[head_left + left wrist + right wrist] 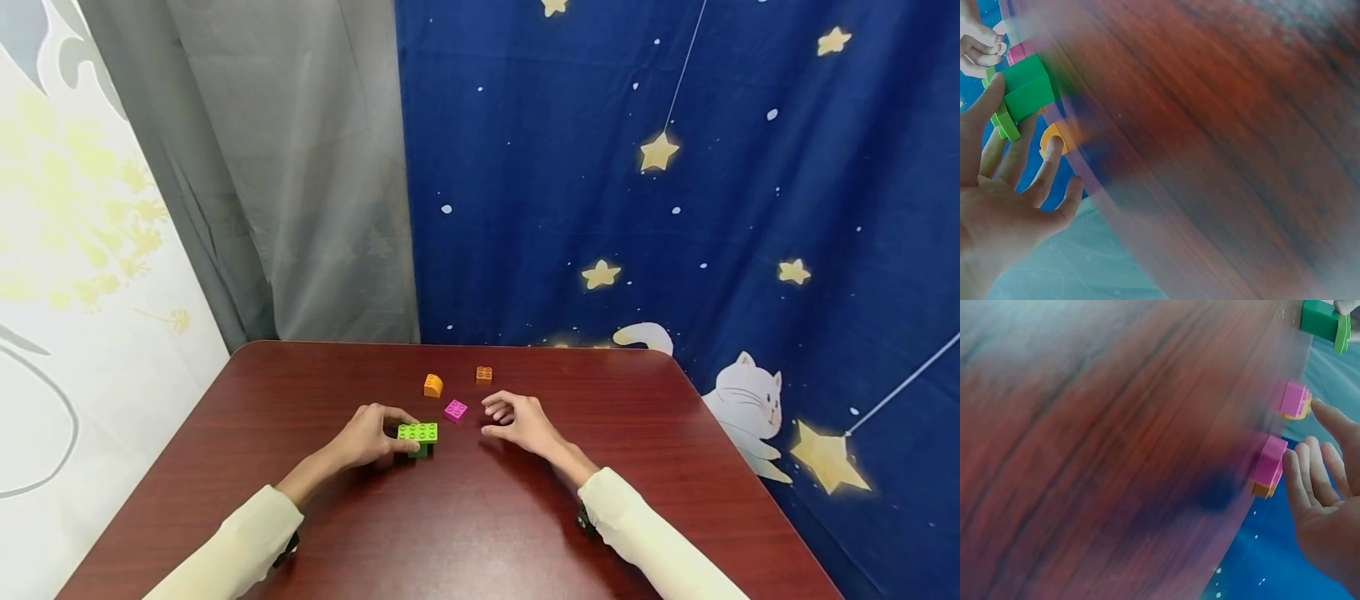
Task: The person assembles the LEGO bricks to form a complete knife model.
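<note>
My left hand [372, 435] grips a lime-green studded brick [417, 432] between thumb and fingers. Under it is a darker green block [1029, 87]; both are at the table's middle. To their right lies a pink brick [455, 411]. My right hand [525, 427] is held over the table with fingers loosely bent and nothing between them. In the right wrist view, a second pink block [1270, 461] appears beside its fingertips; whether they touch I cannot tell. The head view does not show that block.
Farther back on the brown table [480, 533] lie a curved orange brick [432, 386] and a square orange brick [483, 375]. A blue starry curtain [540, 208] and a grey curtain [330, 208] hang beyond the table's far edge.
</note>
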The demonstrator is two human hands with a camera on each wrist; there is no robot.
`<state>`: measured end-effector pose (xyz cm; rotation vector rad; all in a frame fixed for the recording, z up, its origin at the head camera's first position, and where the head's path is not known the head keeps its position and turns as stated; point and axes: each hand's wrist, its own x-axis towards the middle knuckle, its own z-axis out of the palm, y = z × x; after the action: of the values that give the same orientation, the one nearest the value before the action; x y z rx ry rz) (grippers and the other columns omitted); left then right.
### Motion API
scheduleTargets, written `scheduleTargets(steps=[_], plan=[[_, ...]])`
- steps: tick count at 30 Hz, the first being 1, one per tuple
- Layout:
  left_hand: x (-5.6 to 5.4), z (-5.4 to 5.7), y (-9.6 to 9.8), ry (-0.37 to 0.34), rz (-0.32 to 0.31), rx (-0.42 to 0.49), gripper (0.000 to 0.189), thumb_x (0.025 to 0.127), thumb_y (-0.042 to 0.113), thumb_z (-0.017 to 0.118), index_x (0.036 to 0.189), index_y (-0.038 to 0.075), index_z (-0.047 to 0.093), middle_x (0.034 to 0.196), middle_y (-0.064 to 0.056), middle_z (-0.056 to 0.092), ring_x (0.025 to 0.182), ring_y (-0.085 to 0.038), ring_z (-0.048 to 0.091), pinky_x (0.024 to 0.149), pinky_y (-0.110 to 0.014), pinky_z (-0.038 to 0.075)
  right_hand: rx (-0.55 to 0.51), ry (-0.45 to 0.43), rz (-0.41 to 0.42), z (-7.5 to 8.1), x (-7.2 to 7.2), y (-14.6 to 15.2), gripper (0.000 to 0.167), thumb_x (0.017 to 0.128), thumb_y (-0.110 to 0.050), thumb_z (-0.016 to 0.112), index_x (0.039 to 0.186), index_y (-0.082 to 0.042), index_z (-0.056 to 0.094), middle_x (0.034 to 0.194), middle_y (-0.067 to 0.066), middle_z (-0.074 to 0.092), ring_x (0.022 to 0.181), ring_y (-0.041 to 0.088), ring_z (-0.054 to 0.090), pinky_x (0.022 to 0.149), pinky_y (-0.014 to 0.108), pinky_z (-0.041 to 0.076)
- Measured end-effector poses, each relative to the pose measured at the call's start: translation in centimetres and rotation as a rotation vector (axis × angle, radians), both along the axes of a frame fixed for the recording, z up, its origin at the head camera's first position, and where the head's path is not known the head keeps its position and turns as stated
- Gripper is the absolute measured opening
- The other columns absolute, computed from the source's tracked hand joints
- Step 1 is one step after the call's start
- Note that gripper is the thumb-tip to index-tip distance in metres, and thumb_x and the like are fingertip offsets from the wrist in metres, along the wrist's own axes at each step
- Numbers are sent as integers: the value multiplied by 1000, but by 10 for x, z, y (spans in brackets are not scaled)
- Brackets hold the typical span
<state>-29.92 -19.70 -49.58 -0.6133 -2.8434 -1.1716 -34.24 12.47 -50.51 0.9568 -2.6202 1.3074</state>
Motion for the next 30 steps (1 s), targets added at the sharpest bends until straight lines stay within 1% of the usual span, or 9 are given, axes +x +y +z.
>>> scheduleTargets(steps=[4, 7, 10, 14, 17, 22, 26, 30], plan=[[0, 0, -1, 2, 5, -10, 33, 81, 33, 92, 108, 17, 81, 103, 2, 76, 91, -12, 66, 86, -45, 57, -11, 6, -46, 0, -4, 6, 41, 81, -4, 89, 117, 4, 71, 102, 17, 75, 88, 31, 73, 80, 36, 61], [0, 1, -2, -6, 12, -19, 33, 80, 34, 92, 108, 19, 81, 103, 4, 76, 91, -11, 66, 84, -38, 57, -24, 4, -86, -1, -6, 10, 40, 80, -4, 90, 116, 3, 72, 99, 17, 75, 88, 30, 73, 79, 36, 61], [-1, 0, -3, -15, 17, -21, 33, 80, 35, 92, 108, 20, 81, 102, 5, 76, 90, -10, 65, 82, -33, 56, -43, -21, -121, -3, -10, 13, 41, 79, -3, 90, 116, 4, 72, 98, 17, 75, 88, 31, 73, 81, 37, 61], [-2, 0, -4, -28, 12, -11, 33, 81, 35, 91, 108, 20, 81, 102, 4, 76, 90, -12, 66, 82, -33, 56, -60, -53, -154, -4, -15, 17, 44, 78, -2, 90, 117, 6, 71, 99, 17, 76, 89, 32, 74, 83, 40, 60], [-3, -1, -4, -34, 6, -8, 33, 81, 35, 91, 108, 20, 81, 103, 3, 76, 91, -14, 66, 81, -33, 55, -48, -66, -177, -6, -21, 19, 46, 77, -4, 92, 118, 5, 72, 100, 16, 76, 89, 30, 74, 83, 39, 60], [-3, -1, -3, -30, 2, -6, 33, 81, 34, 91, 108, 20, 81, 104, 3, 76, 90, -14, 67, 80, -31, 55, -14, -88, -212, -10, -29, 20, 48, 77, -5, 93, 120, 4, 72, 105, 16, 76, 93, 28, 74, 85, 35, 60], [-3, -1, -2, -33, 7, -4, 33, 81, 34, 91, 108, 19, 81, 104, 3, 76, 89, -12, 66, 79, -30, 55, 23, -94, -222, -12, -33, 19, 50, 75, -8, 94, 120, 1, 73, 108, 15, 76, 95, 27, 74, 87, 36, 59], [-4, -1, -1, -35, 5, -1, 34, 81, 34, 91, 109, 19, 81, 102, 2, 76, 90, -12, 66, 80, -31, 55, 48, -101, -214, -13, -35, 17, 51, 75, -11, 95, 120, 0, 74, 108, 13, 76, 96, 27, 74, 88, 37, 59]])
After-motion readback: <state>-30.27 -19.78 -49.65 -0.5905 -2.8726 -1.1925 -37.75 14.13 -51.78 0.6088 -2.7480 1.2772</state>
